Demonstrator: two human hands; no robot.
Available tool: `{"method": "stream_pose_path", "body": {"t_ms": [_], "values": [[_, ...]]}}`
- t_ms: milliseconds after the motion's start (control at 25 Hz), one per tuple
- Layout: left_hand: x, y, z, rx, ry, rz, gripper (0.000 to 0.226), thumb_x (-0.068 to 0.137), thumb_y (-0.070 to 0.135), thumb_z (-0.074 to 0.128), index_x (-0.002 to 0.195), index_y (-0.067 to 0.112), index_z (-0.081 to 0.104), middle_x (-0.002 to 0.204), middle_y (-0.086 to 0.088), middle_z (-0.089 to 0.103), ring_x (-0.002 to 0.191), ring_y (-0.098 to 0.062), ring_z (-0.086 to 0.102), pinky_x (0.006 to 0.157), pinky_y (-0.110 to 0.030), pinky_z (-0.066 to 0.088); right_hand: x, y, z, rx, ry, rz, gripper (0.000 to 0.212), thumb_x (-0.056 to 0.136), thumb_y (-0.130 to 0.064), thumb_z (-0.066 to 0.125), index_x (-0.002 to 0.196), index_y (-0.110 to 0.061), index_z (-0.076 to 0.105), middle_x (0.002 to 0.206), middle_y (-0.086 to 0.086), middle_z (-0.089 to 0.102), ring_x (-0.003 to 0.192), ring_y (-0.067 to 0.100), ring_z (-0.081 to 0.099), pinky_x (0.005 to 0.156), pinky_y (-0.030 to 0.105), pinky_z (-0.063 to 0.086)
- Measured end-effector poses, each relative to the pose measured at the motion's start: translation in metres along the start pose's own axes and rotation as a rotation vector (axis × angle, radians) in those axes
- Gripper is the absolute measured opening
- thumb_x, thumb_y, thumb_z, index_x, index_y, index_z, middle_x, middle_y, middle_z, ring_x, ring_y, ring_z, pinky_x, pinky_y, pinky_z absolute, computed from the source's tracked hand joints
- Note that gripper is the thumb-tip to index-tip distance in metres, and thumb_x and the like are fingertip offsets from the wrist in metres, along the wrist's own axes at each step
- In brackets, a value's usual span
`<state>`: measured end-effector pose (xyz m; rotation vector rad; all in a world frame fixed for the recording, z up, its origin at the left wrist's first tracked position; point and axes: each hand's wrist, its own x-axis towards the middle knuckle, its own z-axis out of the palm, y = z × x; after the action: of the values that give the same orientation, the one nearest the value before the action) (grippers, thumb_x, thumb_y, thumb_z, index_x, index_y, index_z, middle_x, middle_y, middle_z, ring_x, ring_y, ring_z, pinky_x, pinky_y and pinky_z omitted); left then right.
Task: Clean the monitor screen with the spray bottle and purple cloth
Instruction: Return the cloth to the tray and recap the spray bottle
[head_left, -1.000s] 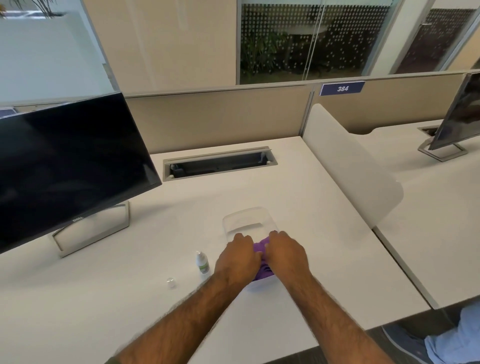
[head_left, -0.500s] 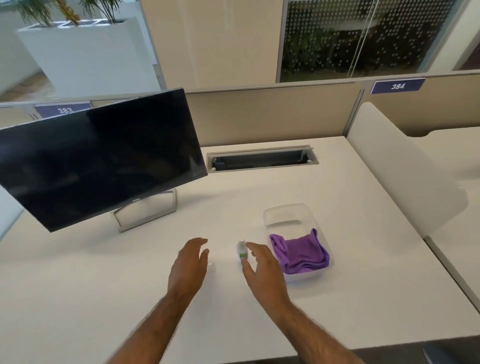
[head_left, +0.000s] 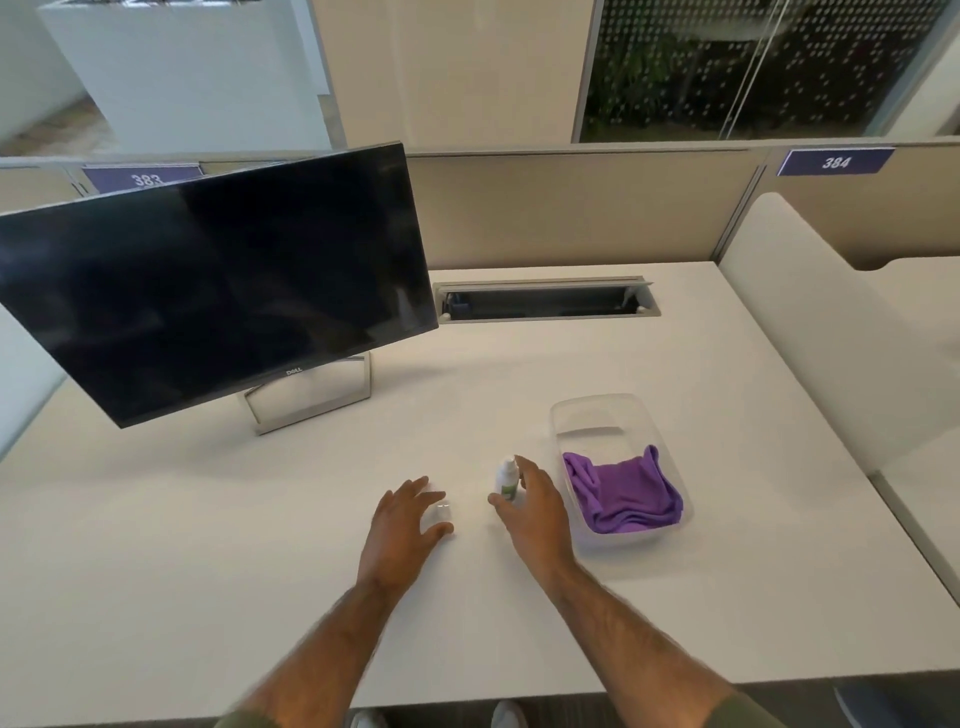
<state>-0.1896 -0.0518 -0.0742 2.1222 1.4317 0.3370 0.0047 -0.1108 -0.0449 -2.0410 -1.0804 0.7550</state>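
**First:** Pickup stage, by the look of it. Right hand (head_left: 535, 512) closing in on the spray bottle (head_left: 507, 478), fingers (head_left: 524, 467) curled loosely round its far side, thumb low on the near side. Not clamped yet, or at least cannot tell for sure.

**Second:** Left hand (head_left: 402, 525) flat and spread over the worktop (head_left: 208, 545), fingers wide, holding nothing. Hovering right by a small clear cap (head_left: 442, 508), possibly the bottle's.

**First:** Purple cloth (head_left: 621, 493) bunched in the near end of a clear plastic tray (head_left: 597, 410), just right of the bottle. Untouched.

**Second:** Monitor (head_left: 218, 280) up at the far left, tilted, screen dark. Well apart from both hands. No spraying, no wiping done, judging from the layout.

**First:** Next move, probably: close thumb and fingers on the bottle's body, lift straight up, keep the nozzle clear, then swing left toward the screen. Light, narrow bottle, so easy to knock over on a sloppy grab.

**Second:** Hard to read: actual contact between right hand and bottle, lower part of the bottle masked by the thumb. Cap barely visible, clear against the pale worktop. Label text too small.

**First:** Monitor's left edge cut off by the frame. Any dirt on the screen impossible to make out.
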Motion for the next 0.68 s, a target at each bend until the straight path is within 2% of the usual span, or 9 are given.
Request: {"method": "stream_pose_path", "body": {"t_ms": [160, 320, 480, 560, 680], "values": [[0.006, -0.003, 0.0, -0.004, 0.007, 0.025, 0.029, 0.094, 0.04, 0.068, 0.123, 0.034, 0.07, 0.152, 0.009, 0.052, 0.143, -0.015, 0.044, 0.125, -0.033, 0.02, 0.003, 0.0, 0.002, -0.006, 0.02, -0.017, 0.04, 0.086, -0.024, 0.072, 0.124, -0.026, 0.058, 0.116, -0.009, 0.068, 0.105, 0.015, 0.064, 0.085, 0.031, 0.052], [0.008, 0.003, -0.001, -0.093, 0.004, -0.01, 0.02, 0.094, 0.034, 0.07, 0.114, 0.033, 0.073, 0.141, 0.013, 0.06, 0.134, -0.011, 0.052, 0.114, -0.029, 0.037, 0.003, -0.002, 0.0, -0.004, 0.011, -0.03, 0.021, 0.088, -0.026, 0.07, 0.106, -0.026, 0.059, 0.097, -0.009, 0.068, 0.086, 0.015, 0.064, 0.071, 0.029, 0.05], [0.016, 0.027, -0.027, -0.444, 0.103, -0.086, 0.017, 0.091, 0.021, 0.076, 0.101, 0.034, 0.072, 0.104, 0.014, 0.077, 0.094, 0.0, 0.071, 0.08, -0.009, 0.051, 0.001, -0.012, -0.009, 0.024, 0.039, -0.096, 0.021, 0.089, -0.032, 0.07, 0.099, -0.032, 0.052, 0.087, -0.014, 0.063, 0.075, 0.005, 0.059, 0.062, 0.017, 0.042], [0.022, 0.044, -0.05, -0.57, 0.139, -0.103, 0.018, 0.089, 0.024, 0.078, 0.099, 0.037, 0.073, 0.095, 0.019, 0.079, 0.09, 0.003, 0.073, 0.077, -0.007, 0.053, -0.001, -0.02, -0.016, 0.033, 0.053, -0.151, 0.023, 0.087, -0.033, 0.071, 0.1, -0.034, 0.052, 0.088, -0.014, 0.062, 0.077, 0.005, 0.059, 0.063, 0.017, 0.045], [0.025, 0.068, -0.083, -0.658, 0.105, -0.062, 0.024, 0.089, 0.036, 0.077, 0.113, 0.036, 0.075, 0.101, 0.019, 0.078, 0.096, 0.004, 0.072, 0.08, -0.007, 0.052, -0.005, -0.032, -0.024, 0.038, 0.057, -0.255, 0.025, 0.086, -0.035, 0.071, 0.104, -0.037, 0.053, 0.094, -0.015, 0.06, 0.084, 0.004, 0.058, 0.067, 0.014, 0.044]]}}
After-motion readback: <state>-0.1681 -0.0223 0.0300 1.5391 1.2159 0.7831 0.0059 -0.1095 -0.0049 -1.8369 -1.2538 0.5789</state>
